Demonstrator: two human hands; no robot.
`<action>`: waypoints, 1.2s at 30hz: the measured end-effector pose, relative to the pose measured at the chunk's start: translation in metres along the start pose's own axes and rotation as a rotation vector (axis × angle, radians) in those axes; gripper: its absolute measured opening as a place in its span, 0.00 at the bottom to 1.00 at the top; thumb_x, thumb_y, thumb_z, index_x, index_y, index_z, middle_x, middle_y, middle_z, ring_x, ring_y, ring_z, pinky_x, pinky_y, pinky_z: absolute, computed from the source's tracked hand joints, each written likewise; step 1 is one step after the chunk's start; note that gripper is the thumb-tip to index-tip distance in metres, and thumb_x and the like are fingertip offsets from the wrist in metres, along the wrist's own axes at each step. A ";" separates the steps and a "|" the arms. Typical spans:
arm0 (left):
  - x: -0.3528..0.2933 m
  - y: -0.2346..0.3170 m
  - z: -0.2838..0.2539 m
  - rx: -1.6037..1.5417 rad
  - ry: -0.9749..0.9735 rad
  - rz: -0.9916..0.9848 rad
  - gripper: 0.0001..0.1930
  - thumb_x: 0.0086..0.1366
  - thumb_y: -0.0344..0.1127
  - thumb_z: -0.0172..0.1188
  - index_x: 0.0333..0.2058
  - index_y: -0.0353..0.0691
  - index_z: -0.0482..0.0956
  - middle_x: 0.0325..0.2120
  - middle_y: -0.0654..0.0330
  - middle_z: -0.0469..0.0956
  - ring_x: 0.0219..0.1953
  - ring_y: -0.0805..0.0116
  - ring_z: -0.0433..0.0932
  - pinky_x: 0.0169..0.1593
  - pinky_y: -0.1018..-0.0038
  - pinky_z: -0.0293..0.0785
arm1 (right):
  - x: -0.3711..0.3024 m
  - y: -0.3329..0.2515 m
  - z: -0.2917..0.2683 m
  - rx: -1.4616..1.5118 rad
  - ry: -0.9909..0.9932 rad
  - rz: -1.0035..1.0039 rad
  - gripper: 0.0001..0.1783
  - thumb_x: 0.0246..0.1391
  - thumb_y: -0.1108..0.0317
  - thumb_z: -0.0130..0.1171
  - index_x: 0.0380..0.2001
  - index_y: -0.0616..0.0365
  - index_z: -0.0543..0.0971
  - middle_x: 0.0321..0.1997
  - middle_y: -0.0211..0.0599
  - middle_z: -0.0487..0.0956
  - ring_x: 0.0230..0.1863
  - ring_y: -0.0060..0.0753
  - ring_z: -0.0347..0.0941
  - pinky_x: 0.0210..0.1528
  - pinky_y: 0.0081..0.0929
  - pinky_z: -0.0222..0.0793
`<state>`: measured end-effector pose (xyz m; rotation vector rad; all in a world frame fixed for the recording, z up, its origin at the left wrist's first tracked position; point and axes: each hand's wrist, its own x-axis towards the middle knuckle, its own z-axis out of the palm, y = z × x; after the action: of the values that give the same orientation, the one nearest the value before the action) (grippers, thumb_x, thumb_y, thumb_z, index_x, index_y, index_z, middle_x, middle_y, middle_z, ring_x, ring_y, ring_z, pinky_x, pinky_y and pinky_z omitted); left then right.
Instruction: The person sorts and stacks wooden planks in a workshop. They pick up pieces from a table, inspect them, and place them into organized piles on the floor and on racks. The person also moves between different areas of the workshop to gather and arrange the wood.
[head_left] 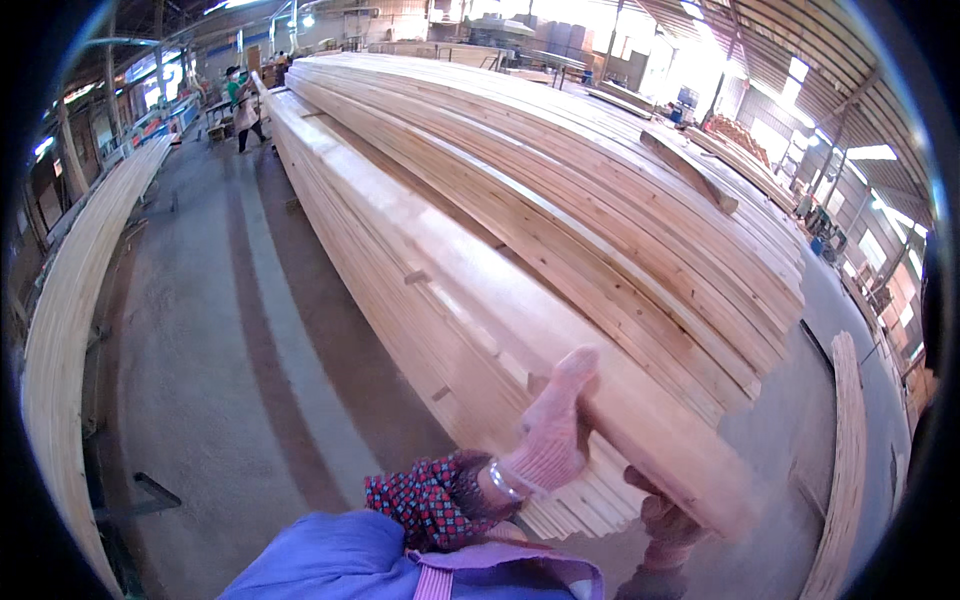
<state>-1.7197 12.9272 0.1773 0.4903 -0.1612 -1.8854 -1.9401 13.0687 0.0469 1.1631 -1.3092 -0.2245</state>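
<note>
A long pale wooden plank (470,275) runs from the near right to the far left, along the left edge of a big stack of boards (600,220). My left hand (555,425), in a pinkish knit glove, grips the plank's left side near its close end, thumb on top and the other fingers out of sight. Under the close end is my right hand (668,525), gloved with dark fingertips, curled against the plank's lower side. The plank covers part of that hand.
Another person (245,110) stands near the plank's far end. On the left lies a long row of boards (60,360) beside the grey floor (200,370). A thick timber piece (690,172) rests on the stack, and a narrow board pile (845,460) lies at the right.
</note>
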 end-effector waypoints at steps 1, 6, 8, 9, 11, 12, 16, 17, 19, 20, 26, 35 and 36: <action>0.011 -0.007 0.014 -0.018 -0.047 0.002 0.14 0.62 0.40 0.64 0.45 0.45 0.76 0.40 0.65 0.76 0.46 0.67 0.76 0.53 0.63 0.74 | 0.011 0.011 0.024 0.133 0.160 0.087 0.42 0.61 0.37 0.39 0.65 0.61 0.61 0.63 0.52 0.67 0.62 0.56 0.67 0.60 0.53 0.65; 0.076 -0.060 0.088 -0.043 -0.248 0.080 0.17 0.69 0.37 0.57 0.54 0.37 0.76 0.51 0.62 0.76 0.54 0.72 0.73 0.61 0.75 0.67 | 0.053 0.073 0.119 -0.045 0.385 0.234 0.35 0.66 0.43 0.37 0.65 0.58 0.62 0.63 0.49 0.67 0.62 0.54 0.67 0.59 0.53 0.66; 0.095 -0.074 0.124 0.016 -0.274 0.089 0.20 0.72 0.38 0.52 0.58 0.35 0.71 0.56 0.61 0.73 0.58 0.71 0.71 0.64 0.77 0.64 | 0.081 0.100 0.147 -0.109 0.381 0.242 0.35 0.66 0.43 0.36 0.65 0.58 0.61 0.66 0.49 0.65 0.64 0.53 0.65 0.60 0.53 0.66; 0.108 -0.084 0.137 0.019 -0.316 0.090 0.21 0.73 0.38 0.52 0.59 0.35 0.70 0.56 0.62 0.73 0.58 0.72 0.70 0.64 0.77 0.63 | 0.087 0.109 0.162 -0.116 0.351 0.259 0.35 0.66 0.43 0.37 0.65 0.58 0.60 0.67 0.48 0.64 0.64 0.53 0.65 0.60 0.53 0.66; 0.134 -0.102 0.161 0.043 -0.380 0.067 0.22 0.74 0.38 0.48 0.62 0.34 0.66 0.59 0.61 0.70 0.61 0.72 0.66 0.66 0.78 0.59 | 0.094 0.125 0.194 -0.096 0.267 0.312 0.34 0.66 0.44 0.38 0.65 0.58 0.57 0.68 0.48 0.62 0.65 0.52 0.65 0.62 0.56 0.65; 0.147 -0.111 0.173 0.065 -0.403 0.044 0.22 0.75 0.37 0.45 0.63 0.34 0.64 0.61 0.61 0.67 0.63 0.71 0.64 0.68 0.78 0.56 | 0.096 0.131 0.211 -0.071 0.213 0.356 0.34 0.66 0.46 0.40 0.65 0.59 0.55 0.68 0.48 0.62 0.65 0.51 0.65 0.63 0.57 0.64; 0.173 -0.125 0.221 0.102 -0.394 -0.073 0.23 0.73 0.36 0.45 0.63 0.35 0.64 0.61 0.60 0.67 0.63 0.70 0.64 0.68 0.75 0.55 | 0.121 0.152 0.266 -0.475 0.327 0.197 0.34 0.65 0.46 0.46 0.63 0.59 0.55 0.67 0.45 0.63 0.58 0.50 0.72 0.63 0.55 0.65; 0.187 -0.130 0.227 0.118 -0.422 -0.082 0.23 0.73 0.37 0.45 0.63 0.35 0.64 0.61 0.60 0.68 0.62 0.70 0.64 0.67 0.75 0.56 | 0.118 0.153 0.283 -0.589 0.293 0.150 0.34 0.64 0.45 0.48 0.62 0.59 0.55 0.65 0.44 0.65 0.56 0.49 0.74 0.63 0.55 0.66; 0.213 -0.141 0.230 0.180 -0.453 -0.104 0.24 0.72 0.39 0.46 0.63 0.34 0.64 0.60 0.59 0.68 0.61 0.70 0.65 0.66 0.75 0.57 | 0.137 0.155 0.292 -0.561 0.329 0.146 0.35 0.64 0.45 0.49 0.62 0.58 0.55 0.63 0.45 0.67 0.54 0.47 0.75 0.63 0.54 0.66; 0.226 -0.145 0.231 0.218 -0.465 -0.109 0.24 0.72 0.40 0.46 0.63 0.34 0.64 0.59 0.59 0.69 0.61 0.70 0.65 0.66 0.75 0.57 | 0.138 0.151 0.300 -0.383 0.326 0.225 0.36 0.63 0.44 0.49 0.63 0.58 0.55 0.64 0.45 0.67 0.57 0.45 0.73 0.64 0.53 0.64; 0.281 -0.160 0.206 0.507 -0.491 -0.174 0.28 0.71 0.46 0.46 0.62 0.32 0.63 0.56 0.57 0.70 0.58 0.69 0.67 0.63 0.75 0.59 | 0.085 0.093 0.373 0.562 -0.083 0.638 0.41 0.60 0.39 0.48 0.68 0.55 0.59 0.72 0.34 0.59 0.72 0.38 0.54 0.72 0.46 0.44; 0.338 -0.116 0.164 1.012 -0.412 0.073 0.35 0.69 0.56 0.47 0.61 0.29 0.61 0.51 0.55 0.73 0.54 0.67 0.69 0.59 0.74 0.62 | 0.053 0.090 0.367 2.097 0.149 1.293 0.35 0.65 0.51 0.51 0.66 0.60 0.59 0.67 0.42 0.65 0.63 0.37 0.65 0.65 0.33 0.64; 0.347 -0.105 0.164 1.013 -0.319 0.155 0.36 0.69 0.57 0.47 0.61 0.29 0.61 0.51 0.54 0.73 0.54 0.67 0.69 0.58 0.74 0.63 | 0.048 0.093 0.368 2.204 0.141 1.359 0.35 0.64 0.48 0.51 0.65 0.59 0.61 0.65 0.42 0.67 0.61 0.36 0.66 0.59 0.31 0.68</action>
<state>-1.9773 12.6253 0.2007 0.8036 -1.3608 -1.6094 -2.2718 12.8814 0.0838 1.3158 -1.6163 2.7781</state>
